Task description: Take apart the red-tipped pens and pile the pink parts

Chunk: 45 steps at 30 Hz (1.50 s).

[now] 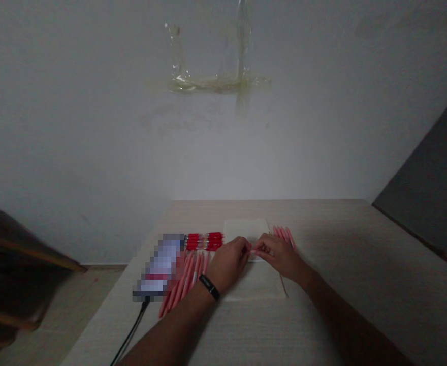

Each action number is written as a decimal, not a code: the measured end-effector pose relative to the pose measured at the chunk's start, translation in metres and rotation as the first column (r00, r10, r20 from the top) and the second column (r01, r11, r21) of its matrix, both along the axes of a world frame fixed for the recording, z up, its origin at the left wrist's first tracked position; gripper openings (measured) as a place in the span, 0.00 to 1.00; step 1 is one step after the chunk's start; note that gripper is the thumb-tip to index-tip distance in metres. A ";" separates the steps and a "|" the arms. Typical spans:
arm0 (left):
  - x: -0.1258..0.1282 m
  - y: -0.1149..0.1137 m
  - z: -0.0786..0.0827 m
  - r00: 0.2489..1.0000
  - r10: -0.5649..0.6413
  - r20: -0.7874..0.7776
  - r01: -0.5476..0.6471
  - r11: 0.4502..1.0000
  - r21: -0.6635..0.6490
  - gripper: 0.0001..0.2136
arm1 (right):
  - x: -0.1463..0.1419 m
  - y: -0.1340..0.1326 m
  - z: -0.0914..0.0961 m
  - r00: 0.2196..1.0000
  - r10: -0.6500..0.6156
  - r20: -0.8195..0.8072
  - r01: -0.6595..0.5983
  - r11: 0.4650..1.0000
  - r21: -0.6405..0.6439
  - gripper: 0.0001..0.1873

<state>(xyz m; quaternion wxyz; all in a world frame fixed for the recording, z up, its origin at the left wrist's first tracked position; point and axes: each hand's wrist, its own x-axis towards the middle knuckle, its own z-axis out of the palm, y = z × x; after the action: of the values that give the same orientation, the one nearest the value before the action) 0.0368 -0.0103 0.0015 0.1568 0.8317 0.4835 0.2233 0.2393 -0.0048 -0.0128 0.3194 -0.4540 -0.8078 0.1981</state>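
My left hand (229, 263) and my right hand (280, 254) meet over a white sheet (246, 227) on the pale wooden table (341, 284). Both have their fingers curled and pinched together around a thin pink pen (253, 250) held between them. A black band is on my left wrist. A row of red-capped pens (204, 241) lies just left of my left hand. Several pink pen barrels (185, 279) lie below that row. A few more pink pens (284, 234) rest behind my right hand.
A blurred-out flat object (162, 267) with a black cable (132, 330) sits at the table's left edge. A white wall with peeling tape (216, 81) stands behind. Dark wooden furniture (13, 274) is at far left, a dark panel (433, 203) at right.
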 end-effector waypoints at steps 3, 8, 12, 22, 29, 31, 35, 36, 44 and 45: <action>0.000 0.000 -0.001 1.000 0.006 0.021 -0.006 1.000 0.009 0.05 | -0.001 0.002 -0.002 0.996 0.057 -0.066 -0.061 0.997 -0.054 0.06; -0.001 0.000 0.001 0.999 -0.004 0.035 0.004 1.000 0.004 0.06 | -0.002 0.002 -0.004 0.991 0.060 -0.123 -0.074 0.991 -0.110 0.05; -0.001 0.000 0.004 0.999 -0.009 0.035 0.010 1.000 -0.024 0.06 | -0.003 0.002 -0.004 0.989 0.050 -0.136 -0.068 0.989 -0.134 0.06; -0.006 0.006 -0.002 0.998 0.056 0.032 -0.056 0.998 -0.020 0.10 | 0.000 0.003 -0.003 0.998 -0.060 -0.004 0.060 0.998 -0.018 0.07; -0.014 0.018 -0.019 0.972 0.191 -0.138 -0.198 0.979 -0.040 0.10 | 0.004 0.005 -0.004 0.991 -0.132 0.031 0.131 0.991 0.008 0.05; -0.013 0.018 -0.019 0.968 0.196 -0.158 -0.206 0.977 -0.054 0.10 | 0.004 0.005 -0.004 0.990 -0.136 0.033 0.135 0.991 0.015 0.05; -0.010 0.015 -0.017 0.967 0.200 -0.158 -0.214 0.974 -0.077 0.11 | 0.004 0.006 -0.004 0.991 -0.126 0.034 0.126 0.992 0.009 0.05; -0.010 0.014 -0.017 0.968 0.195 -0.157 -0.209 0.975 -0.080 0.12 | 0.004 0.006 -0.005 0.990 -0.132 0.043 0.132 0.991 0.010 0.05; -0.010 0.015 -0.018 0.986 0.131 -0.104 -0.137 0.989 -0.058 0.10 | 0.007 0.014 -0.014 0.972 -0.221 0.077 0.217 0.974 0.062 0.02; -0.010 0.016 -0.017 0.988 0.120 -0.096 -0.125 0.991 -0.053 0.10 | 0.009 0.015 -0.013 0.968 -0.240 0.072 0.235 0.970 0.065 0.02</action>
<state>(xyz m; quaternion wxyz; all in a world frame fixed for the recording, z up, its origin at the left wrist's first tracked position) 0.0264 0.0055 -0.0160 0.1446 0.8049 0.5468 0.1795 0.2479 0.0100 -0.0259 0.3210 -0.5459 -0.7649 0.1175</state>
